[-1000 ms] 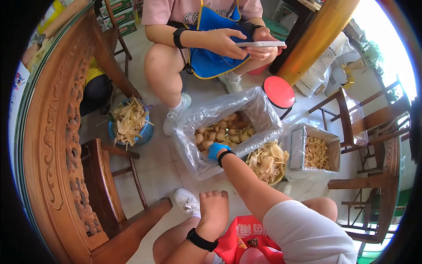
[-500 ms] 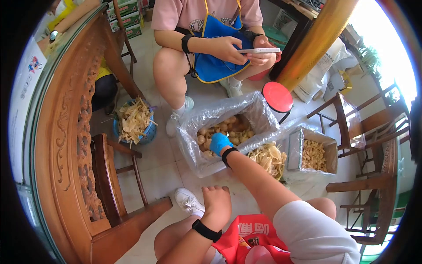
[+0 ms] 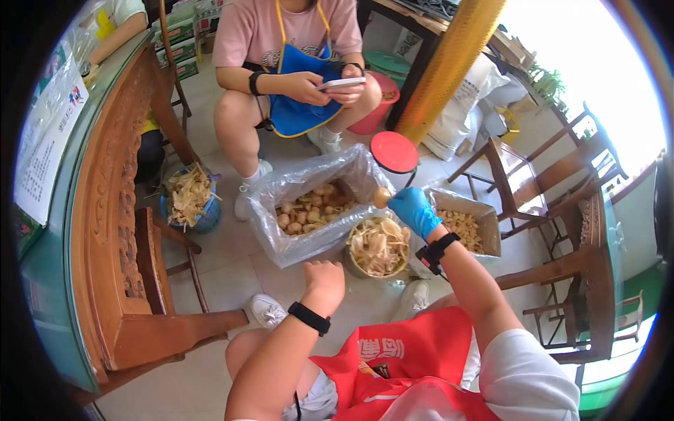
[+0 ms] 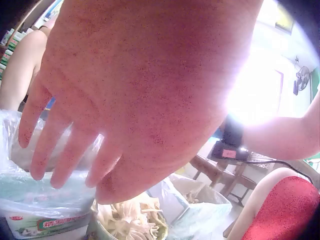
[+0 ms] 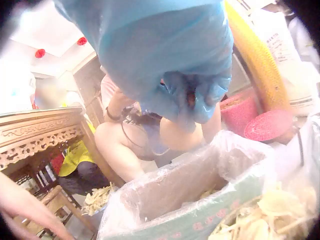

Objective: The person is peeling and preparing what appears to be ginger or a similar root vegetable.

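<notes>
The right hand (image 3: 415, 210) wears bright blue, and the bulb (image 3: 381, 197) it pinches looks pale tan to me. More tan-and-cream bulbs (image 3: 298, 223) fill the left corner of the lined box (image 5: 195, 222), whose outer wall is pale green with reddish characters. By its right edge, the husks (image 3: 379, 245) are straw yellow; beyond them, the cloves (image 3: 463, 230) show ivory. A red stool top (image 3: 393, 151) glows near the box's far right corner. Here's a red apron (image 3: 421, 337) with white lettering, across from a blue apron (image 3: 302, 109) edged in yellow.
</notes>
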Tool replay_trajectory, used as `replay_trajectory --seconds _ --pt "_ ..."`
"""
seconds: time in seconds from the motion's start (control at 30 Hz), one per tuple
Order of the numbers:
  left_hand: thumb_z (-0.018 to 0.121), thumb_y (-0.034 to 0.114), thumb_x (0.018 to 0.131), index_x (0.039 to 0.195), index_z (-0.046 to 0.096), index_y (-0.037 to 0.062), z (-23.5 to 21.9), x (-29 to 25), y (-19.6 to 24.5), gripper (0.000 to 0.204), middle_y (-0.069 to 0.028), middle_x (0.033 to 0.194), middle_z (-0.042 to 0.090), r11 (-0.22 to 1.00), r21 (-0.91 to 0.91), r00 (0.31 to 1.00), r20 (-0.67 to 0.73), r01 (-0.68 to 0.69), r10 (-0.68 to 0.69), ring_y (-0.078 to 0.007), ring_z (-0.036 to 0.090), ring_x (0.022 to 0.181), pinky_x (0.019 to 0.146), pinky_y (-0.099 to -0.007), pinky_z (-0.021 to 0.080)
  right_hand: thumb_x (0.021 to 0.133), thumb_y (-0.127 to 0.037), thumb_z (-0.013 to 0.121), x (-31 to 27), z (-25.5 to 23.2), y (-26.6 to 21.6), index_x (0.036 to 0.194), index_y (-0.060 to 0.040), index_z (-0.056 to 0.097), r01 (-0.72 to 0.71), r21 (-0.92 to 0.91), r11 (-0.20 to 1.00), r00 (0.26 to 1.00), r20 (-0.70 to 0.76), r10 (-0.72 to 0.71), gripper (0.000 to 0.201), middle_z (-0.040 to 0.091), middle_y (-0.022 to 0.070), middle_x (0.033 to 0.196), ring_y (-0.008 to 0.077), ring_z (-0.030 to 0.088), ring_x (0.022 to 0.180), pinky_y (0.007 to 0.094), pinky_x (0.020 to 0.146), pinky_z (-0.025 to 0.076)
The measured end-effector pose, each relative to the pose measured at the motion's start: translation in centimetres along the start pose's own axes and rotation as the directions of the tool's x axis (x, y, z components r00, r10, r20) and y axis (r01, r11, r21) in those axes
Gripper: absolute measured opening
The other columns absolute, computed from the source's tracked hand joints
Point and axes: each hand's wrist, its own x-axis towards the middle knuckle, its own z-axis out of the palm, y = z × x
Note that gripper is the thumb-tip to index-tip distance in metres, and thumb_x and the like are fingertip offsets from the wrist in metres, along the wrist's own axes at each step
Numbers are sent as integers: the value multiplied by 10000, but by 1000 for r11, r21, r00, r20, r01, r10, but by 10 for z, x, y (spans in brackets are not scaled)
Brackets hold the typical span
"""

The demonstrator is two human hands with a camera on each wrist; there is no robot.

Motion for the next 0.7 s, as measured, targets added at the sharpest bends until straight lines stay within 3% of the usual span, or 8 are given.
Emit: replay_trajectory --seconds 0.17,0.3,0.43,0.47,0.5,0.6,0.63,0.7 --pt "547 131 794 997 584 81 -1 10 17 212 -119 966 637 998 -35 995 -84 -48 45 -289 607 957 807 -453 443 728 -245 602 -30 -2 47 798 4 679 -69 -145 987 989 121 87 270 613 247 811 407 607 782 410 724 501" --pt "601 172 788 979 564 71 0 24 35 219 -125 953 624 996 -68 979 -199 -54 40 -319 595 942 799 -438 460 727 -204 591 -44 -4 46 784 19 671 22 -230 973 992 126 8 243 623 248 818 384 624 803 418 733 505" --pt "648 187 771 1153 520 70 -15 32 49 419 -135 1067 573 977 -158 955 -280 -146 98 -328 567 969 815 -432 462 713 -191 601 -48 -13 41 788 2 677 59 -215 975 979 204 -14 221 627 254 814 371 630 816 415 716 513" --pt "674 203 769 1287 425 73 -21 35 53 589 -169 1180 513 973 -193 973 -216 -125 83 -348 548 1027 868 -435 451 716 -190 594 -50 -11 43 790 7 675 65 -210 976 972 236 -14 225 627 252 820 370 630 811 410 712 514" --pt "674 203 769 1287 425 73 -21 38 58 589 -169 1180 513 976 -184 975 -210 -115 76 -348 548 1027 868 -435 451 719 -189 586 -52 -11 43 791 11 672 71 -204 976 963 268 -15 229 627 251 825 369 630 806 406 708 515" --pt "727 226 767 1376 294 75 -9 52 66 762 -227 1336 382 849 -450 915 -395 -275 87 -353 505 1140 932 -417 439 698 -180 580 -66 -36 29 738 16 667 123 -41 992 943 317 -104 218 627 232 779 381 619 743 413 674 512" --pt "727 226 767 1376 294 75 -13 56 69 762 -227 1336 382 853 -445 916 -392 -271 87 -353 505 1140 932 -417 439 689 -175 579 -68 -42 29 718 12 667 176 71 982 930 314 -189 208 627 225 758 383 616 715 417 660 511" --pt "727 145 774 1360 317 79 -18 61 78 718 -200 1325 401 591 -768 966 -245 -247 86 -279 548 1085 855 -371 485 671 -161 582 -65 -51 30 692 6 666 162 105 981 928 323 -188 187 622 220 724 384 610 677 421 639 507"
